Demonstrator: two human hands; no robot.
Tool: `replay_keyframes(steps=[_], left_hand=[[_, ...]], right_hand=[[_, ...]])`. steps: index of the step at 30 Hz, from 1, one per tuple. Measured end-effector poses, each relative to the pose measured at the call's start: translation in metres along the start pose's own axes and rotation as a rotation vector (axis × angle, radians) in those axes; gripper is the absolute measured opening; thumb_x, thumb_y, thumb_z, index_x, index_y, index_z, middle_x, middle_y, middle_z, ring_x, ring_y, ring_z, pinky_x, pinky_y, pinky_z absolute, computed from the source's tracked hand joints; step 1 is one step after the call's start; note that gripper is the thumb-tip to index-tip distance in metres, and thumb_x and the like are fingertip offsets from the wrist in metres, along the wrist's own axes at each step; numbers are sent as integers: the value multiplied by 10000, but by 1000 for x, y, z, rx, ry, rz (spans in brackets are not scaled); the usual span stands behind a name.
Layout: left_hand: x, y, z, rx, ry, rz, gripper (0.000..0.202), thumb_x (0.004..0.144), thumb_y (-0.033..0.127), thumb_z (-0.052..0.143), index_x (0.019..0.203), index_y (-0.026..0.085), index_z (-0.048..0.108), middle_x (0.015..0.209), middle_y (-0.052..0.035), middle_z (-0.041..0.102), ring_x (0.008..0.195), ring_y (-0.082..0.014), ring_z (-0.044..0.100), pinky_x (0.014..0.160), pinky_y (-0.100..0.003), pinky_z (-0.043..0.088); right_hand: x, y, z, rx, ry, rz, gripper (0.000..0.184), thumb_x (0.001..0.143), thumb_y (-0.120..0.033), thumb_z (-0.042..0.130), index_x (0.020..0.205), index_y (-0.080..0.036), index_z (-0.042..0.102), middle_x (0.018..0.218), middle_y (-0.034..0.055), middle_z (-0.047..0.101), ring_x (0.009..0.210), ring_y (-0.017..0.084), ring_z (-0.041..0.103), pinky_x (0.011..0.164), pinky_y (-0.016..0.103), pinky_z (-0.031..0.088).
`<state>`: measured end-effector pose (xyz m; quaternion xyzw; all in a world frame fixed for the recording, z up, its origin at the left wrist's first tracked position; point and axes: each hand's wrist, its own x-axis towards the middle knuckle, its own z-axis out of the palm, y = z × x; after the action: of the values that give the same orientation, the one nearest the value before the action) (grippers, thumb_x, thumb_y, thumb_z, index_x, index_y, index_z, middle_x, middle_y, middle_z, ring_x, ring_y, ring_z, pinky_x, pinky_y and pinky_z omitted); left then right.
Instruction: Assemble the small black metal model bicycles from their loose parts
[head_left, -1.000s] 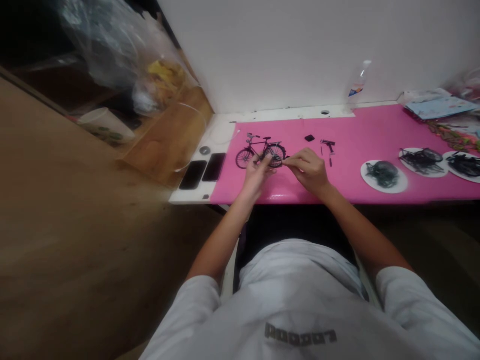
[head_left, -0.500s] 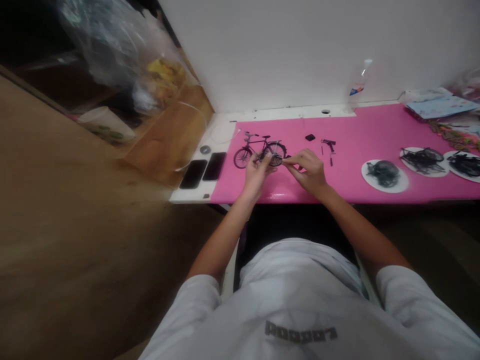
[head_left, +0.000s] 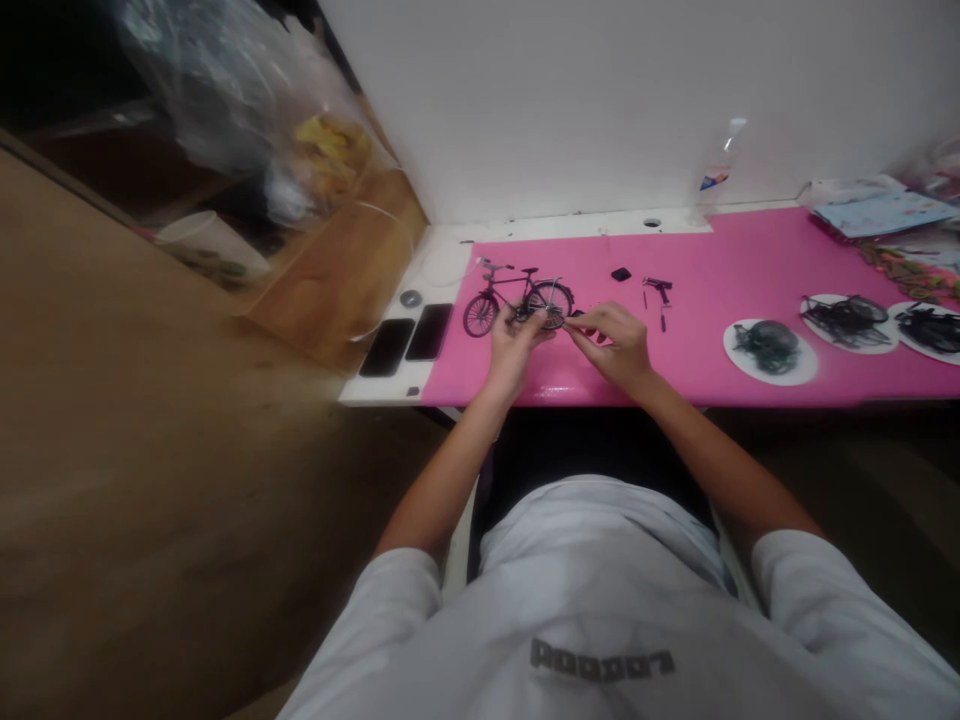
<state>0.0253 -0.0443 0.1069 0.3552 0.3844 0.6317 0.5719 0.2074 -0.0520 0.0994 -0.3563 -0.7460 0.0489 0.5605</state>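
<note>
A small dark model bicycle [head_left: 511, 281] is held over the pink table cover, its handlebar to the left and its rear wheel to the right. My left hand [head_left: 514, 348] grips it low down, with the thumb by the rear wheel. My right hand [head_left: 616, 342] is pinched at the lower right edge of that wheel. Whatever lies between its fingertips, if anything, is too small to make out. Right of the bicycle lie a small black piece [head_left: 620, 274] and a dark gun-shaped tool [head_left: 659, 289].
White plates with dark parts stand to the right, the nearest plate [head_left: 804, 372] holding a greenish tangle. Two phones [head_left: 430, 332] lie at the table's left end. A clear bottle [head_left: 716, 175] stands by the wall. Packets [head_left: 885, 212] lie at far right.
The bicycle has tilted slightly, its front wheel and handlebar shifting a little to the left. Both hands stay almost where they were.
</note>
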Motion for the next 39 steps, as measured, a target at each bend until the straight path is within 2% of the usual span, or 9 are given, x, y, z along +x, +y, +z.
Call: replay_keyframes(steps=[3,7,14,19,27,30,36,39], left_hand=[[-3,0,1,11,1,10,578,706,252,1006,1169,225,661,1044,-51,808,1083,-241,800,959,-360,639],[-6,-1,4,7,-1,41,658,636,276,1049,1165,220,661,1033,-48,800,1088,-238,791,980,-366,631],[-2,-7,3,12,-13,150,670,577,359,1077,1061,204,641,977,-33,803,933,-192,796,947,-349,630],[1,-9,0,33,-21,160,644,592,392,1072,1030,201,642,973,-40,799,883,-182,780,843,-330,636],[4,-14,-3,41,-21,155,649,596,390,1063,1059,207,646,980,-38,784,899,-191,766,830,-336,620],[5,-15,-4,61,-18,157,640,609,399,1056,1066,204,653,988,-43,785,911,-194,767,847,-339,621],[12,-20,-10,86,-16,72,594,655,447,1028,1065,198,677,1033,-69,800,932,-201,777,836,-325,611],[17,-23,-15,131,11,48,588,665,436,1020,1086,199,685,1071,-75,798,959,-206,778,809,-304,586]], right_hand=[[0,-2,0,-12,-7,19,144,1041,-385,745,999,-301,854,861,45,772,750,211,679,669,376,580],[0,-4,1,2,-16,14,162,1040,-396,744,987,-281,845,878,48,793,733,201,692,638,362,571],[-1,-4,3,10,-30,-38,161,1043,-383,747,971,-264,827,863,39,803,699,185,697,646,352,587],[-2,-1,5,20,-49,-47,156,1052,-389,745,988,-269,821,875,35,800,711,185,700,666,353,592],[-5,5,10,28,-57,-93,127,1047,-359,757,988,-263,815,847,29,781,695,181,691,667,344,573],[-5,7,10,18,-94,-66,168,1055,-397,743,989,-260,815,868,35,789,705,184,694,664,346,572],[-1,8,6,32,-189,-35,275,1057,-511,723,1012,-257,817,923,52,802,743,196,700,693,361,575],[2,14,2,-1,-234,-24,368,1074,-561,674,934,-248,807,875,52,794,728,198,680,691,363,553]])
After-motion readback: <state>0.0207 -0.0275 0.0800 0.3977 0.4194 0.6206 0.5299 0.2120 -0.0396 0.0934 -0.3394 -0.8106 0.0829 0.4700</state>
